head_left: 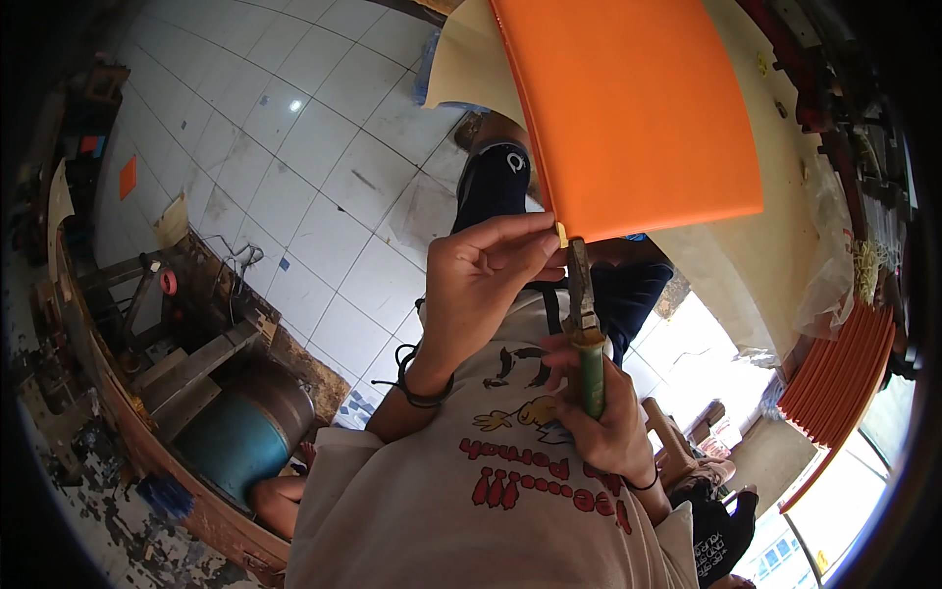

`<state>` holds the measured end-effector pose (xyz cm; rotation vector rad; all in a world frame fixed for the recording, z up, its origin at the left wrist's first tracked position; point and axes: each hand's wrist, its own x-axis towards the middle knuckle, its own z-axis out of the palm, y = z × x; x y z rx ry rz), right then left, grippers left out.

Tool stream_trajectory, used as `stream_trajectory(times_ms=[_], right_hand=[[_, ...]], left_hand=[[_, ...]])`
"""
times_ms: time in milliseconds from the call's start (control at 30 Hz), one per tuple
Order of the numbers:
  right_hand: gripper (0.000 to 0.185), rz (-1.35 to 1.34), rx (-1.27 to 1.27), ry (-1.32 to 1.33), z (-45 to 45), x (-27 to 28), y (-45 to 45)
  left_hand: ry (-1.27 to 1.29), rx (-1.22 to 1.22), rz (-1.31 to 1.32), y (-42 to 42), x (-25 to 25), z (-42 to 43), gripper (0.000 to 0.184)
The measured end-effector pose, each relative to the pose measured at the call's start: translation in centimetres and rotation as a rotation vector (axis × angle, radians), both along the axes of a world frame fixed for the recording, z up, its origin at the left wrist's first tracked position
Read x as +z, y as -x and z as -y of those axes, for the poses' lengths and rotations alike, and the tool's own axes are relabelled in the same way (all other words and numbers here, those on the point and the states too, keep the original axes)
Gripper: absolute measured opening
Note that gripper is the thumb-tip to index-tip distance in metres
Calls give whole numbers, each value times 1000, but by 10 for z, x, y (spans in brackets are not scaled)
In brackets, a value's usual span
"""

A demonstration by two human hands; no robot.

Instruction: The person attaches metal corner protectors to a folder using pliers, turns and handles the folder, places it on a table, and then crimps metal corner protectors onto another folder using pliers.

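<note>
An orange folder-like cover [638,118] lies in front of me, its near left corner between my hands. My left hand [496,280] is closed at that corner, thumb and fingers pinching a small yellow piece [561,235] against it. Wrapped around the green handle of a pair of pliers [593,378] is my right hand [613,422]. The metal jaws point away from me and reach the corner beside the yellow piece. Whether the jaws grip the piece is too small to tell.
Beneath the orange cover is a beige sheet-covered surface [756,265]. At the right stands a stack of orange covers [834,368]. A blue-green cylinder [235,432] and wooden frame are at lower left. Another person's dark clothing [726,535] shows at lower right.
</note>
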<state>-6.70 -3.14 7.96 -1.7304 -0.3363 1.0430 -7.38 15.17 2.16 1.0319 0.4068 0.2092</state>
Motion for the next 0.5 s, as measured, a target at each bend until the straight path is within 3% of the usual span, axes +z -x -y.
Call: stream_trajectory(times_ms=[500], right_hand=[[50, -59, -45, -21, 6, -5, 2]], left_hand=[[63, -12, -71, -1, 3, -2, 23]])
